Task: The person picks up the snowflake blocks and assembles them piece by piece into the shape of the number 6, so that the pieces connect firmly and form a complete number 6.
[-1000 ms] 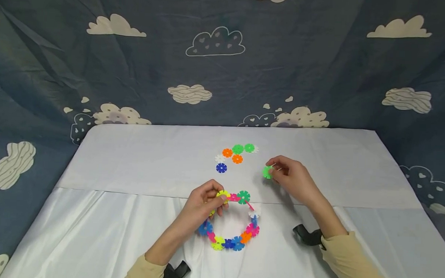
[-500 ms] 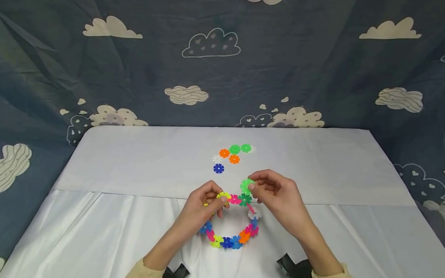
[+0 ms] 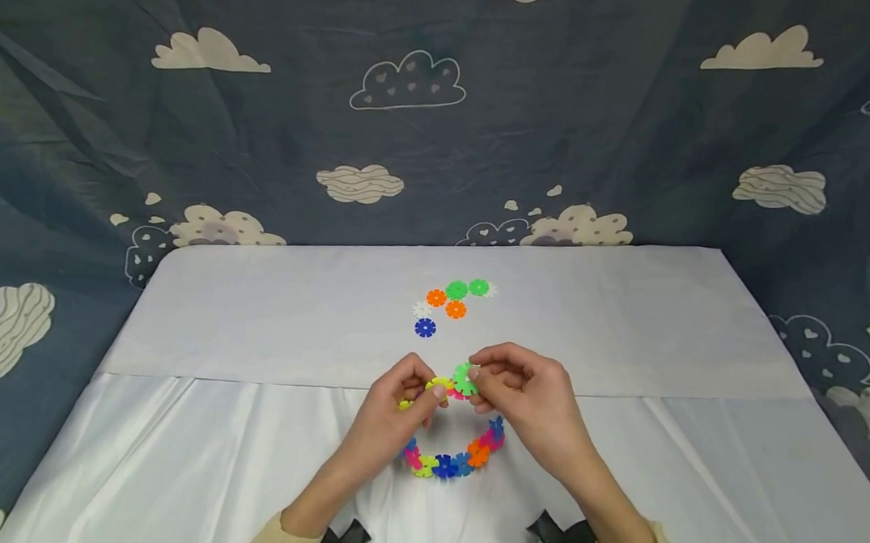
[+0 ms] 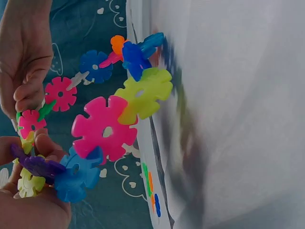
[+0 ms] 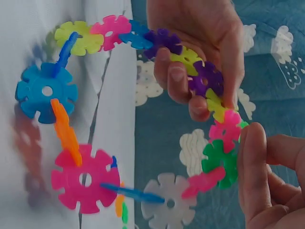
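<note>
Bright green, a round notched plastic disc [image 3: 463, 379] is pinched in the grip of the right hand [image 3: 529, 407], the nearer of the two, as seen from the head. It lies off those fingertips toward the left hand [image 3: 393, 401], face on, no long axis, overlapping a pink notched plastic disc [image 3: 457, 395] in the ring of linked, multicoloured plastic discs [image 3: 444, 467]; I can't tell whether they touch. The left grip holds the ring by a yellow notched plastic disc [image 3: 441, 383]. Half a second ago the green one stood farther right, above the ring's dark green plastic link [image 5: 228, 164]; now the right hand hides that link.

From the left wrist, the right hand appears above the left, the ring sweeping out beyond both.

From the right wrist, the dark green link shows just beside the right hand; a green sliver there may be the pinched disc.
</note>
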Action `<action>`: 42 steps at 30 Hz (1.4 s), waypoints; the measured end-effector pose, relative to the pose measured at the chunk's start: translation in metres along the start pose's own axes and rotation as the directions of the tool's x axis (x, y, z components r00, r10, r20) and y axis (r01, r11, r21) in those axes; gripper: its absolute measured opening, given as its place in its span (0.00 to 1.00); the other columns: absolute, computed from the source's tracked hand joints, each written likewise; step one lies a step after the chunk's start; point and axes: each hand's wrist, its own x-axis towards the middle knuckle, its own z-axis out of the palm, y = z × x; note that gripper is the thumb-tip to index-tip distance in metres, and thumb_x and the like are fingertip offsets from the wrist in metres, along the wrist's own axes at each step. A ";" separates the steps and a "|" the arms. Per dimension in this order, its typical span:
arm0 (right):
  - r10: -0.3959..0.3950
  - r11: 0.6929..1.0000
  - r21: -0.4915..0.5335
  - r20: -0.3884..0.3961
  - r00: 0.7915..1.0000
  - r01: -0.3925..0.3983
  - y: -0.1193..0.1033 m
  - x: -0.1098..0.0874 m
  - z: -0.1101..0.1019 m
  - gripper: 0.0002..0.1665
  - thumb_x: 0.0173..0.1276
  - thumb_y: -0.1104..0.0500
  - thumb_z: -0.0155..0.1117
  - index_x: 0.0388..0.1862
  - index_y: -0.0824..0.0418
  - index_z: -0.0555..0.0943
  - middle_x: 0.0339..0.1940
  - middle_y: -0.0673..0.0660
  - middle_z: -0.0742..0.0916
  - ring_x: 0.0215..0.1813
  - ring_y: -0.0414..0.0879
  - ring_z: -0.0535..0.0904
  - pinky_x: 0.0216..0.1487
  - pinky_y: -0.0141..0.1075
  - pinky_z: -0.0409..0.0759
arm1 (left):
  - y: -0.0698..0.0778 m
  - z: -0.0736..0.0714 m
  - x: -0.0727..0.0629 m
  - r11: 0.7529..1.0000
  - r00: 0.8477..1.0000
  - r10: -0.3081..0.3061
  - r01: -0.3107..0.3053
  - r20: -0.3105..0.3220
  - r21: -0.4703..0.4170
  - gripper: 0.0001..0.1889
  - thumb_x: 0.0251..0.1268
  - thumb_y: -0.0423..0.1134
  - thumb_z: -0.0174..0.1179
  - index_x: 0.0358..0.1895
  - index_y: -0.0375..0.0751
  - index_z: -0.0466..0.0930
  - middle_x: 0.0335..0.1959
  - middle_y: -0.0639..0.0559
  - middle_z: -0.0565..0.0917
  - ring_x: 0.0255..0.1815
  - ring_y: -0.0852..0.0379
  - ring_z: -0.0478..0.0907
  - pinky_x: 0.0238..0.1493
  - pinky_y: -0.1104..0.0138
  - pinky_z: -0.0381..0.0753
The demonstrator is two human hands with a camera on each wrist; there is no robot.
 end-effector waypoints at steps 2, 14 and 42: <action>0.013 1.000 -0.011 -0.020 1.000 -0.014 -0.002 -0.001 0.002 0.09 0.68 0.62 0.67 0.45 0.64 0.82 0.31 0.59 0.84 0.29 0.51 0.85 0.36 0.36 0.84 | 0.001 0.001 -0.001 1.000 1.000 0.015 -0.015 0.000 0.027 0.05 0.74 0.40 0.56 0.41 0.45 0.72 0.36 0.45 0.81 0.31 0.42 0.75 0.36 0.62 0.77; 0.030 0.997 0.074 0.052 0.998 -0.034 -0.005 0.000 0.000 0.15 0.65 0.58 0.70 0.45 0.67 0.83 0.29 0.59 0.87 0.27 0.57 0.85 0.31 0.40 0.84 | 0.003 0.006 -0.004 0.991 0.998 0.054 -0.059 0.042 0.119 0.04 0.77 0.42 0.51 0.41 0.48 0.69 0.23 0.54 0.72 0.27 0.55 0.71 0.32 0.67 0.71; -0.087 0.978 -0.195 -0.065 0.994 0.073 0.030 0.019 -0.014 0.16 0.70 0.46 0.65 0.48 0.54 0.86 0.41 0.50 0.86 0.41 0.50 0.78 0.38 0.34 0.79 | -0.011 -0.010 0.008 0.996 0.997 -0.049 0.053 0.053 -0.074 0.07 0.79 0.37 0.48 0.43 0.36 0.70 0.33 0.32 0.76 0.27 0.50 0.74 0.30 0.65 0.73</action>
